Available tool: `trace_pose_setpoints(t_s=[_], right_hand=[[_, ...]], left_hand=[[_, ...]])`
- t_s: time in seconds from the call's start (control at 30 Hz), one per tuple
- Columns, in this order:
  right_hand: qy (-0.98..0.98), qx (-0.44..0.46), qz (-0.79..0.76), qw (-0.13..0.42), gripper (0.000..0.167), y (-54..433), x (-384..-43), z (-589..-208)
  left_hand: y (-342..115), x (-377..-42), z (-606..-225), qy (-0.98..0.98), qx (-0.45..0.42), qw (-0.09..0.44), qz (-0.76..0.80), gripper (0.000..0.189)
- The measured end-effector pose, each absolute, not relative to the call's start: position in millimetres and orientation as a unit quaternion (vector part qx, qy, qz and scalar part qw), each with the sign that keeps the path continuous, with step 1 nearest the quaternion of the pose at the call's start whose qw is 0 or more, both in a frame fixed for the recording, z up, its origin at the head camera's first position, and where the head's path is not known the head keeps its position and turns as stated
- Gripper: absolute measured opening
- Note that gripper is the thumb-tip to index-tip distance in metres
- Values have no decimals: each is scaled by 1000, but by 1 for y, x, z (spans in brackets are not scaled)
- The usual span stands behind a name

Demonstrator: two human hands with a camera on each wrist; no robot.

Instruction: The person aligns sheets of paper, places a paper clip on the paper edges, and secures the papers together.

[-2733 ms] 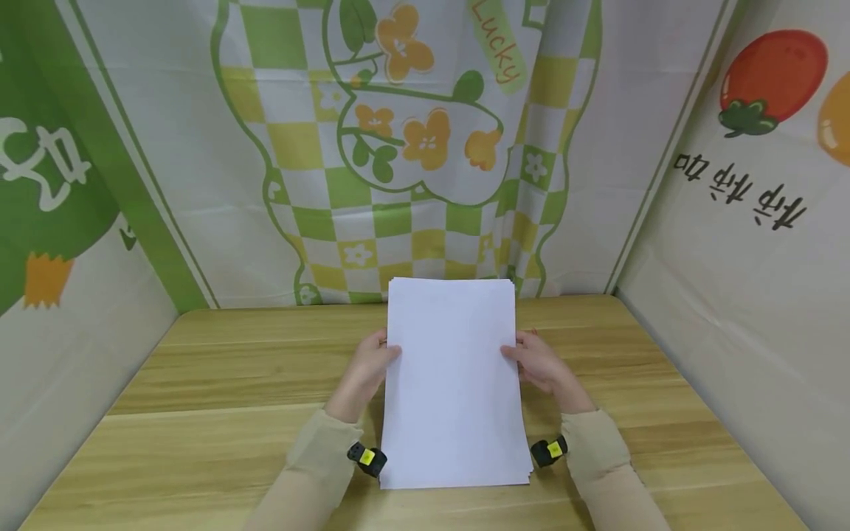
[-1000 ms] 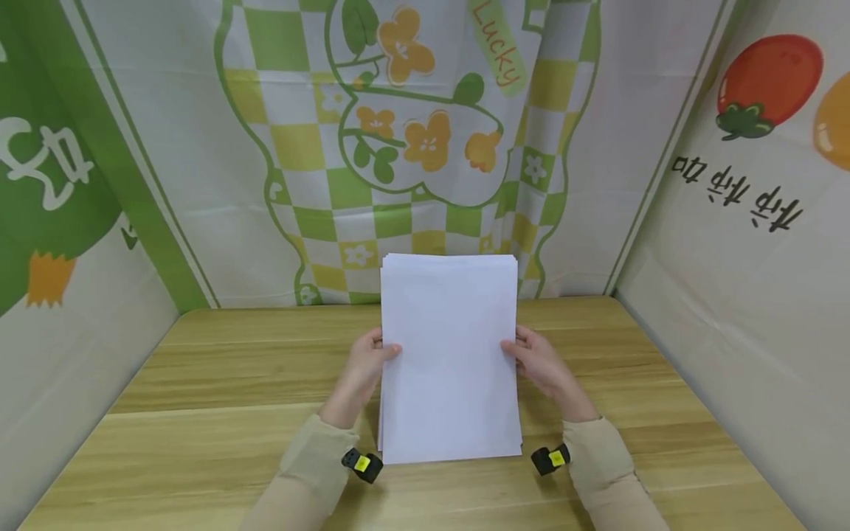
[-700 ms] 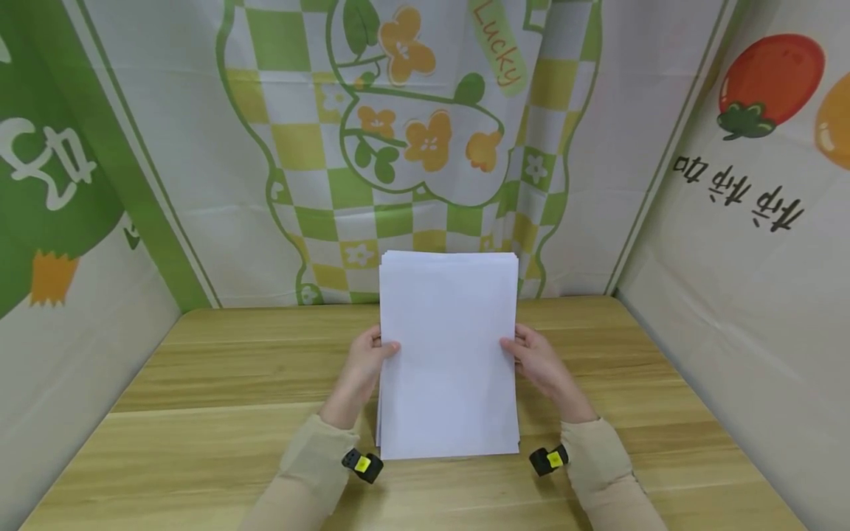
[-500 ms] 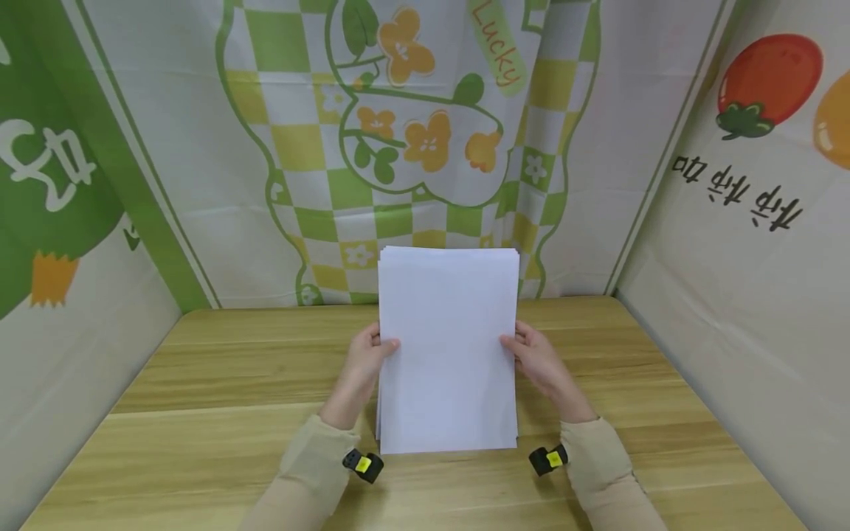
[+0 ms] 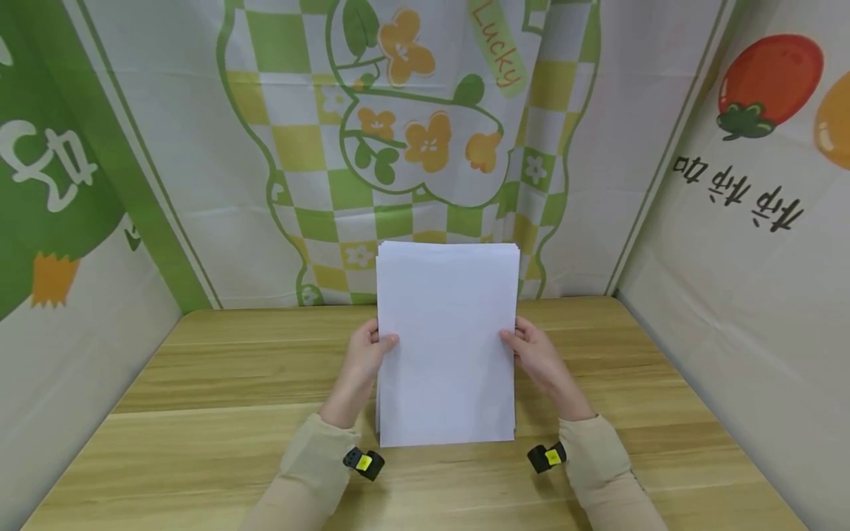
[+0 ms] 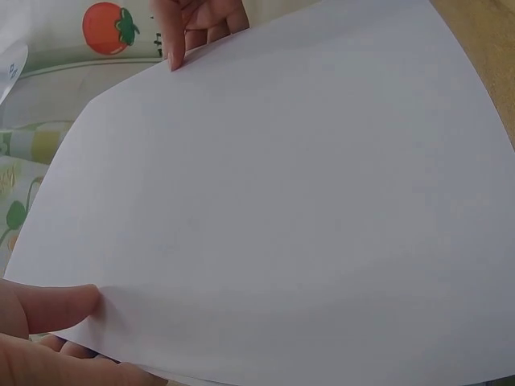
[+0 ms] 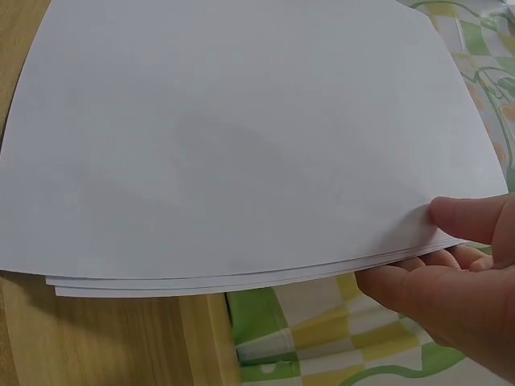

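A stack of blank white paper (image 5: pixel 448 346) is held up, tilted, above the table's middle, its sheets slightly out of line at the top and lower edges. My left hand (image 5: pixel 363 359) grips its left edge, thumb on the front face and fingers behind. On the opposite edge, my right hand (image 5: pixel 540 360) pinches the stack the same way. In the right wrist view, several layered edges of the paper (image 7: pixel 241 185) show beside the right hand (image 7: pixel 459 273). The left wrist view shows the thumb of the left hand (image 6: pixel 56 330) on the sheet; the fingers behind are mostly hidden.
Beneath the paper lies a wood-grain table (image 5: pixel 232 376). A checkered, flowered curtain (image 5: pixel 299 147) hangs along the back edge. Printed cloth walls (image 5: pixel 744 295) stand at left and right. Each wrist carries a black strap-mounted camera (image 5: pixel 364 462).
Both hands have raised the paper stack, so its top edge stands higher against the curtain and its bottom edge sits farther from me. Both hands keep their grip on the side edges.
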State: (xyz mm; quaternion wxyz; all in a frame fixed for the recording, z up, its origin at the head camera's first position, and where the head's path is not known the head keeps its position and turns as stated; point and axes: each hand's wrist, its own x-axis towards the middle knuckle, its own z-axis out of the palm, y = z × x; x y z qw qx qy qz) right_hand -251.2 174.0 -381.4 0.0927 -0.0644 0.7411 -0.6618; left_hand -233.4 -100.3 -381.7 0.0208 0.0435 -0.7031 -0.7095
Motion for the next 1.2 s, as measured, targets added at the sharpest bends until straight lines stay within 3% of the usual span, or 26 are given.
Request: trace_pose_setpoints(t_s=[1.2], right_hand=[[746, -76, -662, 10, 40, 165, -256, -372]], left_hand=[[-104, -237, -371, -684, -13, 62, -726, 39]])
